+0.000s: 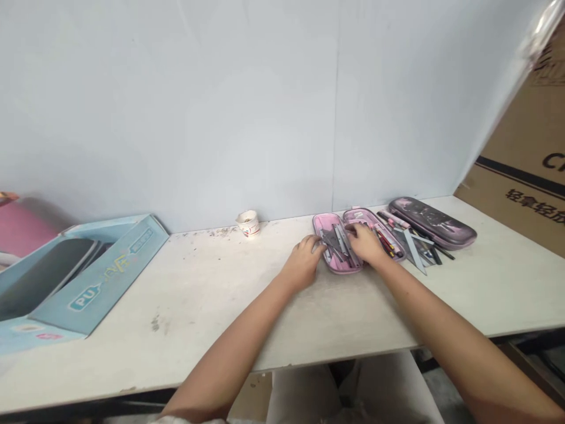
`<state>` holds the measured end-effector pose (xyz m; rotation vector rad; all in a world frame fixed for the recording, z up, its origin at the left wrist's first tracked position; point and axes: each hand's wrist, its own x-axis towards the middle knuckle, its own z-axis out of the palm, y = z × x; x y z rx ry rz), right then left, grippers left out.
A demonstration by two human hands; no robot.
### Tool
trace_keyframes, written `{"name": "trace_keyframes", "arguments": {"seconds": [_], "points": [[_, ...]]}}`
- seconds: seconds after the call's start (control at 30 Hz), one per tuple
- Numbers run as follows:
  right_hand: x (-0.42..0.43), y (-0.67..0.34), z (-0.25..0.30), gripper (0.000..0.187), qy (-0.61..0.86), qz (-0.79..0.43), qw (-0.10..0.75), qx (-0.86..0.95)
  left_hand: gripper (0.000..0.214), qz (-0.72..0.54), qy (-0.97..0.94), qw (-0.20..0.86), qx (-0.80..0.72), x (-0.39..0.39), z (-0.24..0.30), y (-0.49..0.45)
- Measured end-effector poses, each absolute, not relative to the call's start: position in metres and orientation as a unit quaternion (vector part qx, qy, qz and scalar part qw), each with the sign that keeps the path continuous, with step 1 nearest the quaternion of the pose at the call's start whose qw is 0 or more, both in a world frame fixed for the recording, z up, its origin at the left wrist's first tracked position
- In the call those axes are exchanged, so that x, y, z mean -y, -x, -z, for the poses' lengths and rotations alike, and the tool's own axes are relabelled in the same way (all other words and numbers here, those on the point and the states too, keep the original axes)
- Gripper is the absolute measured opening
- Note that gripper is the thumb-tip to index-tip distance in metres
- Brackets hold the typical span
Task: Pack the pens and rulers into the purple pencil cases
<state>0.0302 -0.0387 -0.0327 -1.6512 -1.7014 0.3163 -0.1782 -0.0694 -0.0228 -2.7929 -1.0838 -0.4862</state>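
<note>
An open pink pencil case lies on the white table near the back wall, with grey rulers and pens inside. My left hand rests on the left edge of the case, fingers curled against it. My right hand lies over the middle of the case, fingers bent down onto the rulers and pens inside. Whether they pinch one item is hidden. To the right of that hand, loose pens and rulers are spread on the table.
A closed dark pink pencil case lies at the back right. A small paper cup stands by the wall. A light blue cardboard box sits at the left, a brown carton at the right. The table's front edge runs near my body.
</note>
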Motion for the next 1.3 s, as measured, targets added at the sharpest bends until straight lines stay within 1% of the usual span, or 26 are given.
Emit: {"name": "trace_keyframes", "arguments": {"seconds": [0.1, 0.23, 0.3, 0.4, 0.5, 0.67, 0.73, 0.83, 0.9, 1.0, 1.07, 1.17, 1.3], "points": [[0.046, -0.065, 0.025, 0.028, 0.657, -0.097, 0.355, 0.658, 0.04, 0.119, 0.919, 0.07, 0.369, 0.064, 0.02, 0.169], [0.06, -0.104, 0.017, 0.029, 0.683, -0.08, 0.327, 0.648, 0.035, 0.095, 0.927, 0.077, 0.356, 0.068, 0.006, 0.169], [0.066, -0.111, 0.02, 0.031, 0.689, -0.085, 0.31, 0.65, 0.031, 0.066, 0.941, 0.055, 0.326, 0.076, -0.004, 0.172], [0.069, -0.106, 0.03, 0.032, 0.679, -0.118, 0.287, 0.665, 0.021, 0.008, 0.958, -0.009, 0.286, 0.095, -0.02, 0.178], [0.065, -0.088, 0.037, 0.032, 0.651, -0.164, 0.287, 0.683, 0.031, 0.007, 0.96, -0.028, 0.28, 0.113, -0.033, 0.178], [0.056, -0.06, 0.029, 0.037, 0.594, -0.223, 0.343, 0.692, 0.052, 0.077, 0.959, 0.002, 0.273, 0.114, -0.046, 0.165], [0.058, -0.055, 0.022, 0.04, 0.557, -0.258, 0.389, 0.687, 0.062, 0.1, 0.956, 0.015, 0.275, 0.102, -0.05, 0.157], [0.07, -0.05, 0.008, 0.043, 0.47, -0.348, 0.472, 0.66, 0.075, 0.111, 0.948, 0.029, 0.296, 0.079, -0.053, 0.144], [0.079, -0.049, -0.001, 0.045, 0.431, -0.389, 0.495, 0.646, 0.072, 0.084, 0.948, 0.028, 0.306, 0.066, -0.053, 0.138], [0.087, -0.05, -0.006, 0.046, 0.425, -0.389, 0.51, 0.639, 0.062, 0.034, 0.943, 0.035, 0.328, 0.054, -0.053, 0.136], [0.088, -0.052, -0.002, 0.047, 0.438, -0.391, 0.521, 0.62, 0.059, 0.039, 0.926, 0.053, 0.372, 0.05, -0.052, 0.142], [0.087, -0.049, 0.014, 0.047, 0.456, -0.416, 0.494, 0.612, 0.054, 0.085, 0.881, 0.07, 0.461, 0.047, -0.053, 0.162], [0.084, -0.022, 0.03, 0.052, 0.457, -0.399, 0.405, 0.683, 0.05, 0.144, 0.823, 0.062, 0.546, 0.044, -0.055, 0.189]]}}
